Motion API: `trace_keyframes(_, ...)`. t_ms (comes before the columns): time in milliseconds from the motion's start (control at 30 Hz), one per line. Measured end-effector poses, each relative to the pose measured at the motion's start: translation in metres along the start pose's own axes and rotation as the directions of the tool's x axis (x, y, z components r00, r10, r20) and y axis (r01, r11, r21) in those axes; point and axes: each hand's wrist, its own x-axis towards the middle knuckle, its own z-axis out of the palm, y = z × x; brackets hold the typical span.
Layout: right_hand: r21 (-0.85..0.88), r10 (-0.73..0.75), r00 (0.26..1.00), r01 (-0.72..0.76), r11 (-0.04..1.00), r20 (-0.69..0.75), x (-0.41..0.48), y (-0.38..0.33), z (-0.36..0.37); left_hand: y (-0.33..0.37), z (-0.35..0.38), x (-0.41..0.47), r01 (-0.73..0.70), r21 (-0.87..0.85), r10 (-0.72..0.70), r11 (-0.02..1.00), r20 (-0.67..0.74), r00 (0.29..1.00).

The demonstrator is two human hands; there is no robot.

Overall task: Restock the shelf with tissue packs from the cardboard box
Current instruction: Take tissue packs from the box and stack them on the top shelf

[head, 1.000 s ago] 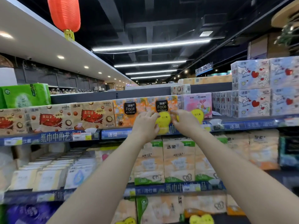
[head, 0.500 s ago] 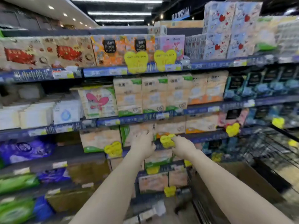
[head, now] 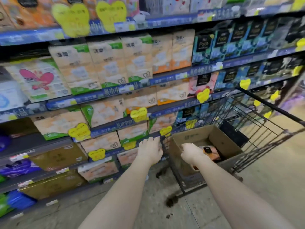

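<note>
**A:** Where's the stock?

**B:** In the open brown cardboard box (head: 189, 138), which sits in the black wire trolley (head: 270, 106), right of the blue-edged shop shelf (head: 105, 94). One flat orange tissue pack with a black label (head: 212, 154) shows on the box bottom.

**A:** Nearer grip?

**B:** The right grip (head: 192, 153), a bare hand. It hangs over the box's near end. The pack lies just beyond and below its knuckles, toward the far right. The left grip (head: 151, 150) is outside the box to the left, by the trolley's wire end.

**A:** States?

**B:** Left grip: fingers spread and fairly straight, nothing in it. Too blurred to say if it touches the wire. Right grip: fingers bend down away from the camera and are hidden, so I can't tell if they're apart or already on the pack.

**A:** Long axis?

**B:** The pack is mostly covered by the hand and the near box wall. My guess is it runs near-left to far-right, along the box's length.

**A:** Next move?

**B:** Probably the right grip goes down and far-right to take the pack across its short side. The left grip would have to cross the box rim to help. After that, the pack goes left to the shelf.
</note>
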Motion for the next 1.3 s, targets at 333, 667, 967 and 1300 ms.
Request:
trace_keyframes(333, 0.103, 0.100, 0.989, -0.111, 0.988, 0.105, 0.049, 0.186, -0.008, 0.141, 0.084, 0.081, 0.098, -0.053, -0.090, 0.994, 0.143, 0.986)
trace_keyframes(667, 0.226, 0.113, 0.976, -0.155, 0.962, 0.186, 0.141, 0.268, 0.000, 0.203, 0.140, 0.178, 0.170, -0.091, -0.140, 0.981, 0.275, 0.951)
trace_keyframes(967, 0.261, 0.139, 0.938, -0.227, 0.938, 0.317, 0.252, 0.314, 0.013, 0.199, 0.194, 0.289, 0.411, -0.256, -0.289, 0.875, 0.406, 0.867)
trace_keyframes(1300, 0.188, 0.210, 0.866, -0.323, 0.927, 0.454, 0.340, 0.367, 0.042, 0.192, 0.273, 0.343, 0.633, -0.335, -0.413, 0.698, 0.534, 0.738)
